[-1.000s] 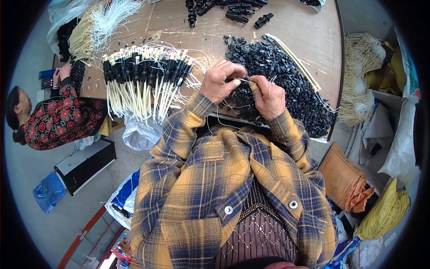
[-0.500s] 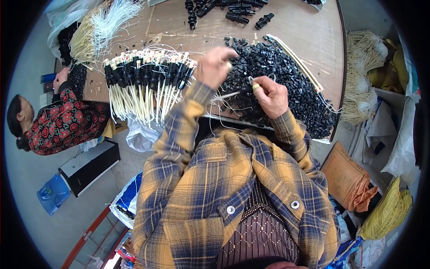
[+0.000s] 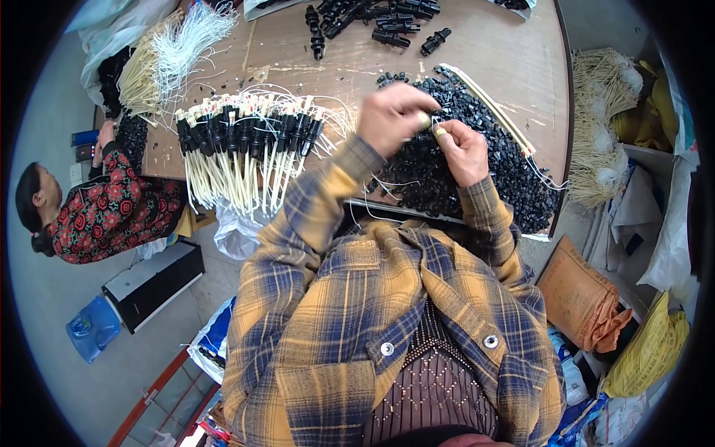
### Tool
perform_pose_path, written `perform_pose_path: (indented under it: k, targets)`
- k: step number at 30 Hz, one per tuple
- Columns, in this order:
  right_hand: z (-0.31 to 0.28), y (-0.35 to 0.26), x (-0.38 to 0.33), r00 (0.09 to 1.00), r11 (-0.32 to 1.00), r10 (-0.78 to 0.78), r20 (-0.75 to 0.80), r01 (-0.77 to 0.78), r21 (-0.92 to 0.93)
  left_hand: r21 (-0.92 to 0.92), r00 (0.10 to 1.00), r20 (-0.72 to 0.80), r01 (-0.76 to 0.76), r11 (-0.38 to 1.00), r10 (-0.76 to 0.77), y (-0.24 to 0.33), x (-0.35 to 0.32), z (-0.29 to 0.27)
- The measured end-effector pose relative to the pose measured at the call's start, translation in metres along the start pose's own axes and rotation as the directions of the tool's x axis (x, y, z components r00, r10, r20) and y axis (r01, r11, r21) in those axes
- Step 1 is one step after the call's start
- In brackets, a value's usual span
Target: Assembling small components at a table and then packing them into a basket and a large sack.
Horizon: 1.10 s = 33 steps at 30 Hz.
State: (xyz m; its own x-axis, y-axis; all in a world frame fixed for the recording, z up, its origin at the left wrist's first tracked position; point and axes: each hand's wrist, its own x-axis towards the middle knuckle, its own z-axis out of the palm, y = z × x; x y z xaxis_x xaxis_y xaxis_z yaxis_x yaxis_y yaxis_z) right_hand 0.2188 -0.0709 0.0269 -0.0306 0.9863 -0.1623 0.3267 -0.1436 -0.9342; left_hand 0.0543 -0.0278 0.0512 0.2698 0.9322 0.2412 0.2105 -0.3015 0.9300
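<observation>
My left hand [image 3: 393, 118] and my right hand [image 3: 460, 151] meet over a heap of small black plastic parts [image 3: 514, 175] on the wooden table [image 3: 491, 59]. Each hand pinches an end of a thin cream wire with a small piece at its tip; the piece itself is too small to make out. Left of my hands a row of finished cream wires with black connectors [image 3: 246, 145] hangs over the table's front edge. A few loose white wires trail under my wrists.
A second person in a red flowered top [image 3: 112, 212] sits at the table's left end. Bundles of cream wire [image 3: 160, 56] lie at the far left, larger black connectors [image 3: 376, 22] at the back. Sacks and wire bundles [image 3: 603, 141] crowd the floor on the right.
Both hands have moved further from me over the black heap and come closer together. The person at the left has shifted slightly.
</observation>
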Motion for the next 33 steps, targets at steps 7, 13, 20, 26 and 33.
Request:
perform_pose_path:
  k: [7,13,20,26,33]
  targets:
    - [0.017,0.016,-0.003,0.962,0.965,-0.238,-0.136,0.25,0.074,0.258,0.972,0.072,-0.236,0.937,0.225,0.017,-0.025,0.026]
    - [0.025,-0.01,-0.018,0.867,0.815,-0.459,-0.194,0.324,-0.48,-0.131,0.96,-0.103,0.245,0.961,-0.259,0.017,-0.035,0.016]
    - [0.032,-0.008,-0.022,0.697,0.593,-0.701,-0.153,0.45,-0.668,-0.273,0.915,-0.109,0.349,0.897,-0.389,-0.005,-0.042,0.008]
    - [0.016,-0.004,-0.027,0.96,0.956,-0.274,-0.06,0.278,0.093,0.118,0.926,-0.158,0.361,0.925,-0.342,-0.002,-0.041,-0.001]
    - [0.003,-0.014,-0.026,0.979,0.896,-0.204,0.014,0.181,0.405,0.106,0.994,0.101,0.019,0.994,-0.03,0.002,-0.04,0.002]
